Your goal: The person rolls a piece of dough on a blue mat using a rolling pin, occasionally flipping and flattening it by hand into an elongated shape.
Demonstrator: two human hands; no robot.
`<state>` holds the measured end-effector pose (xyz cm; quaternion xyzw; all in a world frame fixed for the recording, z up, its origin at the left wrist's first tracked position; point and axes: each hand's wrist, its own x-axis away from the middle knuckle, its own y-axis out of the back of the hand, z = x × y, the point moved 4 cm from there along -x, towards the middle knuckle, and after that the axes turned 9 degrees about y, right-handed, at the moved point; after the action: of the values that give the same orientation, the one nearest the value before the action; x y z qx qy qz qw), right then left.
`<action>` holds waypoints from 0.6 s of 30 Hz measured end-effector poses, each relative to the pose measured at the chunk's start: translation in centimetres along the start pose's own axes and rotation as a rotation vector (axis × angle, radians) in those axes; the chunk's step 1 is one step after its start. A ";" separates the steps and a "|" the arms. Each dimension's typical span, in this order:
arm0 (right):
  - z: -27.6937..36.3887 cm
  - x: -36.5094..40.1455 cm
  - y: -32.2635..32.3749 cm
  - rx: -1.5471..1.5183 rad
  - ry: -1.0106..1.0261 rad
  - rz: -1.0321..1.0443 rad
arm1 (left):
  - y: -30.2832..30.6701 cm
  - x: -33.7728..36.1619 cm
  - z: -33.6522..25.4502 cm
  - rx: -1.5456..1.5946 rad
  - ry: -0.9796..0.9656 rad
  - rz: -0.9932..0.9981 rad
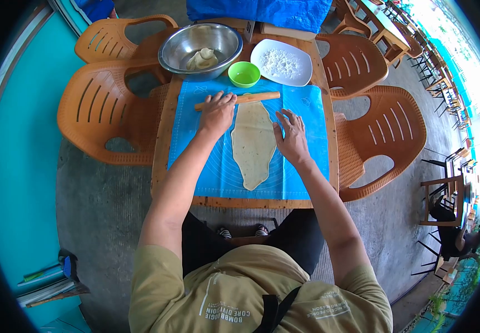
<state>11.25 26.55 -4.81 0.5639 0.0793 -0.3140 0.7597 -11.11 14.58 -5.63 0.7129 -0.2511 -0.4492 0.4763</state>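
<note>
A long flat sheet of dough (253, 141) lies on the blue mat (195, 161), narrowing toward the near edge. Across its far end rests a wooden rolling pin (259, 96). My left hand (218, 114) is on the left part of the pin, with its fingers over the wood. To the right of the dough, my right hand (292, 135) is off the pin, fingers apart and holding nothing, close to the dough's right edge.
Behind the mat are a metal bowl (168, 53) with dough inside, a small green bowl (244, 74) and a white plate (303, 76) of flour. Orange chairs flank the wooden table (331, 139). A person (456, 238) is at the far right.
</note>
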 end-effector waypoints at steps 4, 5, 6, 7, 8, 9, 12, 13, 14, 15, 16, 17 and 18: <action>0.4 -0.6 -0.4 0.007 0.007 0.003 | 0.0 1.1 -0.2 0.058 -0.008 -0.029; 0.4 -0.8 -0.5 0.006 0.009 0.003 | 0.0 1.4 -0.3 0.068 -0.023 -0.048; 0.5 -1.0 -0.5 0.013 0.017 0.001 | 0.4 1.7 -0.5 0.067 -0.022 -0.049; 0.6 -1.1 -0.5 0.020 0.023 -0.001 | 0.8 2.0 -0.7 0.093 -0.037 -0.030; 0.6 -1.2 -0.5 0.019 0.021 0.001 | 1.1 2.3 -0.9 0.120 -0.051 -0.008; 0.5 -1.3 -0.6 0.033 0.018 0.006 | 1.3 2.4 -0.8 0.120 -0.051 -0.006; 0.0 -2.1 -0.9 0.061 0.026 0.007 | 2.4 2.5 -1.2 0.313 -0.055 0.112; -0.2 -2.4 -1.0 0.072 0.036 0.003 | 3.4 2.2 -1.6 0.235 0.017 0.108; -0.3 -2.7 -1.1 0.073 0.037 0.004 | 4.1 2.1 -1.7 0.156 0.089 0.104; -0.2 -3.0 -1.3 0.101 0.059 0.025 | 3.3 2.2 -1.7 0.156 0.089 0.103; -0.3 -3.3 -1.4 0.130 0.081 0.045 | 2.2 2.4 -1.5 0.108 0.085 0.101; -0.5 -3.5 -1.4 0.130 0.082 0.045 | 1.1 2.6 -1.3 0.059 0.083 0.099; -0.7 -3.5 -1.8 0.141 0.091 0.101 | 1.1 2.9 -1.3 0.059 0.083 0.100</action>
<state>7.63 28.22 -4.80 0.6331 0.0630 -0.2542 0.7285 -8.52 12.45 -5.59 0.7313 -0.2797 -0.3870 0.4870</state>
